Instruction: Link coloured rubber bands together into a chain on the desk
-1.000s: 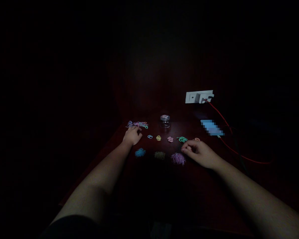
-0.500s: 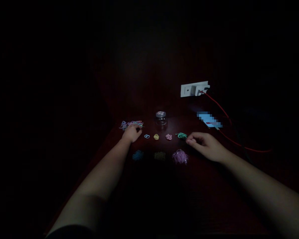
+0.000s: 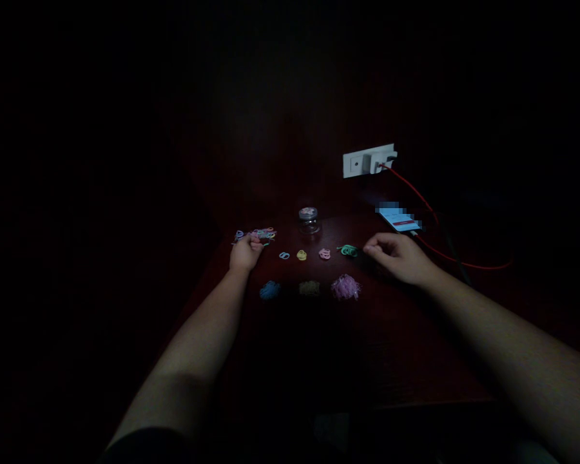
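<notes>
At the table's far left, my left hand (image 3: 245,254) is closed at the near edge of a mixed heap of coloured rubber bands (image 3: 265,233), a green rubber band (image 3: 265,244) sticking out from its fingertips. My right hand (image 3: 399,256) hovers with thumb and fingers pinched, just right of a small green pile (image 3: 348,251); anything inside the pinch is too small to make out. Left of that pile lie pink bands (image 3: 324,254), yellow bands (image 3: 301,255) and light blue bands (image 3: 284,256) in a row.
Nearer me lie a dark blue heap (image 3: 269,290), a brownish heap (image 3: 310,288) and a purple heap (image 3: 346,287). A lidded clear jar (image 3: 309,221) stands behind. A phone (image 3: 400,219) lies at right, with a red cable (image 3: 410,185) from the wall socket (image 3: 355,164).
My left hand has drawn in its fingers at the mixed heap, and a green band now shows at them. My right hand has shifted slightly away from the green pile. The view has tilted a little.
</notes>
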The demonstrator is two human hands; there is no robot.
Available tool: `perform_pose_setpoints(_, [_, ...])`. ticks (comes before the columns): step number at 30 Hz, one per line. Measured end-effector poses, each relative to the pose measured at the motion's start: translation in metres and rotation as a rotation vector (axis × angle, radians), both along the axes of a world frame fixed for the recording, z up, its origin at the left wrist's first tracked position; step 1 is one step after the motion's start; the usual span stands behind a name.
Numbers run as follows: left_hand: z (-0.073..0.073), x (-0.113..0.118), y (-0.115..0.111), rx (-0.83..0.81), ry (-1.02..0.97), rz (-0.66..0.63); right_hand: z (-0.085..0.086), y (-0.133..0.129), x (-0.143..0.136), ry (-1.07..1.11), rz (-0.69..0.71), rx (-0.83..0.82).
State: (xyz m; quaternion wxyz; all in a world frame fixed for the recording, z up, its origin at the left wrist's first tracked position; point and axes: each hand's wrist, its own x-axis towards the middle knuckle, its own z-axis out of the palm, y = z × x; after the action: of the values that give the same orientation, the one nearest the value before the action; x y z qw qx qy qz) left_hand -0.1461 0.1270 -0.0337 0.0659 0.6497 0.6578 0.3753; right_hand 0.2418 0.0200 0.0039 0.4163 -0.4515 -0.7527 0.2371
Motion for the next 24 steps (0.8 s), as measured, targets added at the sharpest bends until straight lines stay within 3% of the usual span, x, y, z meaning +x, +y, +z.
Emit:
perform_pose_setpoints(6, [0.006, 0.004, -0.032, 0.215, -0.216, 0.094, -0.002, 0.002, 0.000, 0.026, -0.015, 0.054])
perform_pose_setpoints(9, [0.015, 0.017, -0.054, 0.297, -0.286, 0.094, -0.003, 0.001, -0.002, 0.041, -0.014, 0.078])
perform_pose_setpoints(12, [0.026, 0.049, -0.074, 0.349, -0.395, -0.014, -0.007, 0.002, -0.006, 0.058, 0.007, 0.072])
perform_pose_setpoints(19, [0.043, 0.162, -0.110, 0.253, -0.564, -0.474, -0.017, 0.007, -0.014, 0.123, 0.134, 0.071])
perform_pose_setpoints(21, [0.041, 0.181, -0.117, 0.256, -0.523, -0.514, -0.013, 0.003, -0.015, 0.131, 0.134, 0.058])
perform_pose_setpoints(24, [0.035, 0.190, -0.123, 0.266, -0.421, -0.502, -0.005, -0.005, -0.017, 0.141, 0.162, 0.023])
